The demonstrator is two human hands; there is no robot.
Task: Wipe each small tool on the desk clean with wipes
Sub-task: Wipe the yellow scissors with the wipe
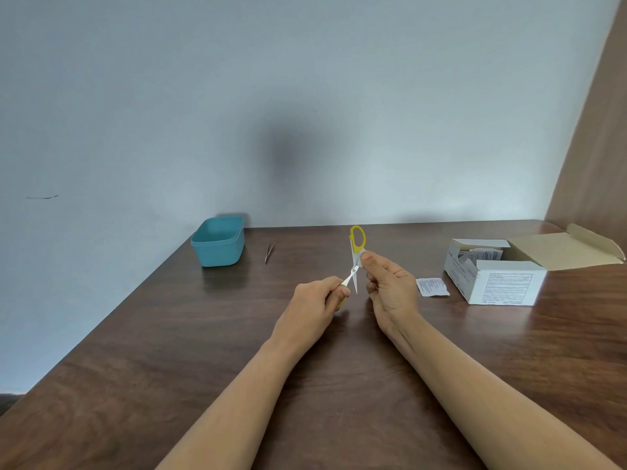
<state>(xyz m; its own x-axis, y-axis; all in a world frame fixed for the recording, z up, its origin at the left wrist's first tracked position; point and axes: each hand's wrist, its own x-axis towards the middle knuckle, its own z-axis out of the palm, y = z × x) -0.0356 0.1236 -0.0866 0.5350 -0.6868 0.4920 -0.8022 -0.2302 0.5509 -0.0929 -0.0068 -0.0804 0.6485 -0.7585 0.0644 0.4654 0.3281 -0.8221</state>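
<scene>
The brown wooden desk stood against a pale blue-grey wall. You held the yellow-handled scissors above the middle of the desk, blades spread apart, one handle loop pointing up. Your left hand was curled tightly round the lower handle. Your right hand pinched a small wipe between thumb and fingertips against the scissors, just above the pivot. A wipe packet lay just to the right of that hand, beside an open white box of packets. Farther left lay tweezers, near a teal tub.
</scene>
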